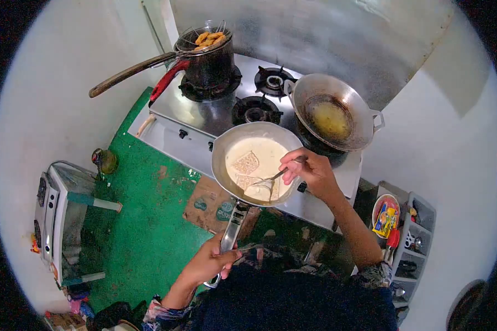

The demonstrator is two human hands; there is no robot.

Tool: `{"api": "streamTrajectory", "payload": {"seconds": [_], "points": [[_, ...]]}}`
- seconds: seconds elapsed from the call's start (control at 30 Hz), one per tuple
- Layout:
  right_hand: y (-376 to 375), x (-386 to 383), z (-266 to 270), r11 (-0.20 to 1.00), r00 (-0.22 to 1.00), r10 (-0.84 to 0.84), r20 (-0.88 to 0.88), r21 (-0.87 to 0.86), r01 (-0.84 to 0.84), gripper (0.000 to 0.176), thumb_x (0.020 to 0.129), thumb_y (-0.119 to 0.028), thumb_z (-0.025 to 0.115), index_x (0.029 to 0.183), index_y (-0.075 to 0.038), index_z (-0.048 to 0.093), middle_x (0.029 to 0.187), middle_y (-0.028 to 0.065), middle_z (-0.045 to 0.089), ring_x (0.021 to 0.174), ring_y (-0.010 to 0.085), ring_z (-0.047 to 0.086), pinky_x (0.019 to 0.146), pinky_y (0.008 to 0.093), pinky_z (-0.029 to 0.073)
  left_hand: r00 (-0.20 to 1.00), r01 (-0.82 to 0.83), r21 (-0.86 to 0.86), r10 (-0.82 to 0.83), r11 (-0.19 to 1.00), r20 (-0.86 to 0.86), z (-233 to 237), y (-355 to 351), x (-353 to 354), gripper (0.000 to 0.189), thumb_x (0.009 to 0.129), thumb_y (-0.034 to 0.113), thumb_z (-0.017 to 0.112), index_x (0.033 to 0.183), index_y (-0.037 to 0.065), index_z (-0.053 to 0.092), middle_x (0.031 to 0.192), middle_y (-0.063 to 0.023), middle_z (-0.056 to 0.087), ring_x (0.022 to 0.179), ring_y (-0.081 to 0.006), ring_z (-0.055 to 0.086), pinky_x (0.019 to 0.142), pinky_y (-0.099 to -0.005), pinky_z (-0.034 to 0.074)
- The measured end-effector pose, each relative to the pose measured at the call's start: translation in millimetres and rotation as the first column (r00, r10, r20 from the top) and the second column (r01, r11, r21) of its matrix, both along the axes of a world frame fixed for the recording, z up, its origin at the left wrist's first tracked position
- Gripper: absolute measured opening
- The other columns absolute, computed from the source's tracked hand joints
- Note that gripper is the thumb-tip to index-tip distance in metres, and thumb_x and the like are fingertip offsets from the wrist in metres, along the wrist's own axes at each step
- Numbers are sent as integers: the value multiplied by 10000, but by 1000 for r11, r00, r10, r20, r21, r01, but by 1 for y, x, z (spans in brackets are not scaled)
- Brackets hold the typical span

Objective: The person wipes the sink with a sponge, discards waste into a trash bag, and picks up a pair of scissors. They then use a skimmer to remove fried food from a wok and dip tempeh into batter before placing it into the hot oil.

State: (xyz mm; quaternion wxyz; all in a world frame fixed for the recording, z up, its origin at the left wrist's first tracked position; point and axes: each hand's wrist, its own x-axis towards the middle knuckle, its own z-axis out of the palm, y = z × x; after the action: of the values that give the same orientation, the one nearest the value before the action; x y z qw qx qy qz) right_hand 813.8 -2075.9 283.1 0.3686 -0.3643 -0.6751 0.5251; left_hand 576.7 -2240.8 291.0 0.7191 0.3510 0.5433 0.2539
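Observation:
My left hand [214, 259] is wrapped around the metal handle of a pan [221, 135], holding it in front of the stove. Pale, creamy batter [259, 144] fills the pan. Several flat, speckled slices [247, 162] lie partly sunk in it. In my right hand [308, 170] is a metal spoon [281, 172], gripped by its handle. The spoon's bowl dips into the batter near the pan's lower side. What the bowl carries is hard to make out under the batter.
On the stove [165, 113], a wok [364, 107] with yellowish oil sits at right. A dark pot [210, 69] at left carries a strainer of fried pieces [210, 38]. A utensil rack [422, 237] stands at right, and an overturned stove [66, 220] at left.

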Motion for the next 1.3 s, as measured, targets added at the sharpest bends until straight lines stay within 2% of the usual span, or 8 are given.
{"api": "streamTrajectory", "payload": {"seconds": [0.13, 0.2, 0.33, 0.5, 0.63, 0.7, 1.0, 1.3], "points": [[5, 0, -10, 1000, 999, -4, -33, 8, 4, 184, 901, -142, 470, 960, 12, 550, 798, 100, 621, 626, 142, 629, 589, 256, 516, 1000, 11, -8, -11, 1000, -15, 1, 1, 0, 207, 826, 73, 588, 943, 53, 419, 554, -9, 450, 407, -99, 428, 360, -249, 357], [6, -2, -10, 995, 995, -35, -93, -100, 26, 162, 900, -95, 456, 953, 41, 525, 812, 131, 600, 606, 151, 606, 582, 256, 517, 1000, 6, -8, -6, 1000, 3, -3, -1, -2, 211, 826, 75, 587, 953, 50, 421, 547, -7, 450, 409, -98, 433, 361, -249, 359], [11, -8, -16, 987, 988, -75, -138, -153, 54, 188, 892, -126, 463, 947, 44, 524, 807, 135, 593, 600, 162, 609, 579, 267, 525, 1000, 11, -8, -11, 1000, -19, 1, 1, -2, 210, 826, 77, 587, 952, 48, 422, 542, -8, 450, 408, -99, 438, 361, -250, 360], [16, -14, -18, 891, 948, -273, -161, -415, 186, 230, 860, -159, 504, 955, 49, 526, 804, 154, 596, 611, 192, 613, 581, 283, 537, 999, 40, 17, -39, 999, -31, 0, 1, -1, 203, 826, 77, 588, 927, 49, 415, 544, -5, 451, 408, -98, 441, 368, -248, 358], [21, -11, -28, 884, 909, -326, -260, -424, 196, 240, 859, -174, 517, 960, 43, 531, 810, 158, 600, 643, 200, 619, 592, 287, 541, 998, 48, 3, -48, 999, -35, 1, 0, -1, 204, 825, 77, 588, 927, 50, 414, 544, -5, 451, 411, -97, 439, 374, -248, 358], [24, -9, -31, 900, 857, -337, -391, -402, 170, 228, 855, -173, 528, 960, 30, 537, 820, 158, 603, 666, 203, 623, 606, 294, 546, 998, 56, -13, -57, 998, -27, 0, 0, -1, 206, 822, 77, 591, 927, 55, 414, 542, -1, 445, 409, -95, 428, 376, -247, 359], [35, 5, 3, 877, 821, -450, -351, -346, 333, 218, 855, -151, 514, 1000, 7, 473, 820, 183, 604, 644, 230, 630, 582, 319, 559, 999, 51, -31, -51, 998, 1, 12, 6, -2, 226, 813, 75, 598, 955, 55, 423, 553, 6, 443, 424, -90, 429, 375, -246, 358], [38, 18, 5, 865, 796, -477, -373, -363, 348, 209, 877, -161, 489, 1006, 3, 472, 808, 152, 606, 628, 219, 625, 582, 325, 554, 999, 17, 10, -17, 1000, -28, 6, 9, -3, 177, 805, 81, 602, 911, 61, 462, 552, 14, 456, 415, -80, 440, 371, -232, 347]]}}
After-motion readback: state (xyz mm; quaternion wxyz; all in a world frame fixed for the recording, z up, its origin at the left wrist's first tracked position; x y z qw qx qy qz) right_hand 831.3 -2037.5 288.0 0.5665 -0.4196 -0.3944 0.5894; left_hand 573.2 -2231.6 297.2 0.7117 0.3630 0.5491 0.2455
